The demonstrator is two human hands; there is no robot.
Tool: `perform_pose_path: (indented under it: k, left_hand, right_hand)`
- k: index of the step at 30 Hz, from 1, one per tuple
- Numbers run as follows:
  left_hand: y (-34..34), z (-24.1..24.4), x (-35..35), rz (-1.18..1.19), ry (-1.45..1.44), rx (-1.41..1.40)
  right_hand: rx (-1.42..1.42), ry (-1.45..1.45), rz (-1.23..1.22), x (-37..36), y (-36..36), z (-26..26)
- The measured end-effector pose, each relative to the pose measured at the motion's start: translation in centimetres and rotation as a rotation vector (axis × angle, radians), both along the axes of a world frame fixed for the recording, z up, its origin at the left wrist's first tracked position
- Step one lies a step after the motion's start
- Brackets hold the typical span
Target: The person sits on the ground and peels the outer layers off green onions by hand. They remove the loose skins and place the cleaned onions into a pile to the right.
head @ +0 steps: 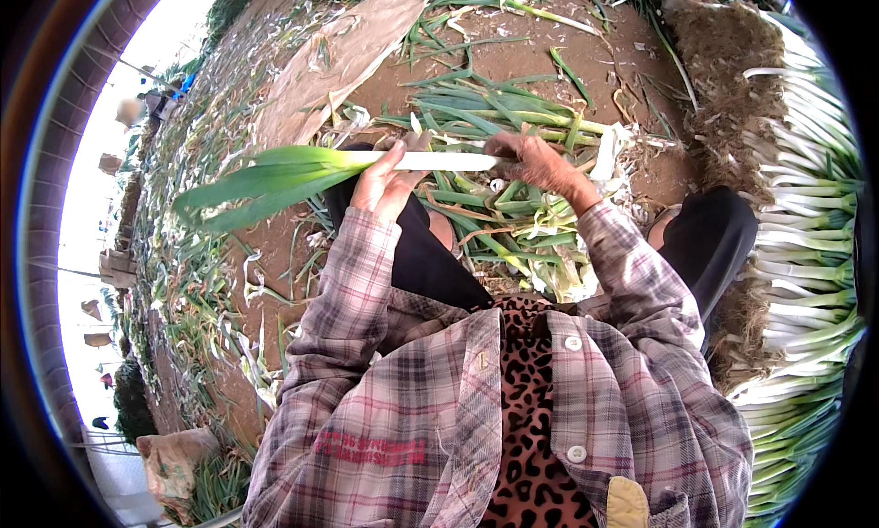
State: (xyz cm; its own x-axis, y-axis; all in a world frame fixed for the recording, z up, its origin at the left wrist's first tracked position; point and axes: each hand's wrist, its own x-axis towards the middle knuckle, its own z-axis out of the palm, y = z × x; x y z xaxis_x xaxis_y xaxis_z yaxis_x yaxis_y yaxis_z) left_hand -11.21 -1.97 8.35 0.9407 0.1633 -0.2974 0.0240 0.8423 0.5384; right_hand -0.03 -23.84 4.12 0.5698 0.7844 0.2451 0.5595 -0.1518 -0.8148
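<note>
My left hand (390, 178) grips a large green onion (446, 161) where its white stalk meets the green leaves. The onion lies level across the front of me, its leaves spreading to the left. At its root end on the right, my right hand (539, 164) has its fingers closed around the root tip, which they largely hide. Below the hands, between my legs, lies a heap of stripped onion leaves (508, 243). More long green leaves (474, 109) lie just beyond the hands.
Along the right lies a long row of white-stalked green onions (803, 253) with their roots towards me. A pale cloth sheet (357, 40) lies on the soil at the upper left. Leaf scraps (206, 253) litter the ground at left, and a sack (177, 459) stands at the lower left.
</note>
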Motion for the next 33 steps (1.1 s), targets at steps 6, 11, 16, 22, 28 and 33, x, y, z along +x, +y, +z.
perform_pose_path:
  k: [6,11,16,22,28,33]
  left_hand:
    - [-0.2,0.8,0.3,0.073,-0.139,0.087]
    - [-1.4,0.0,0.8,0.04,-0.086,0.096]
    - [-3.3,-1.0,1.1,0.008,-0.004,0.09]
    - [-3.4,-2.1,1.9,-0.048,0.051,0.029]
    - [-3.1,-2.4,2.0,-0.013,0.085,0.1]
    - [-2.6,-0.8,2.1,0.076,0.043,0.147]
  right_hand:
    - [0.022,0.291,-0.001,-0.1,-0.9,-0.8]
    - [0.22,-0.031,-0.05,-1.7,1.6,0.9]
    - [0.403,-0.046,-0.079,-3.0,3.4,2.2]
    - [0.379,-0.098,-0.07,-2.7,3.4,2.0]
    - [0.465,0.288,-0.03,-1.5,2.2,1.7]
    - [0.732,0.974,0.105,0.1,-0.2,1.5]
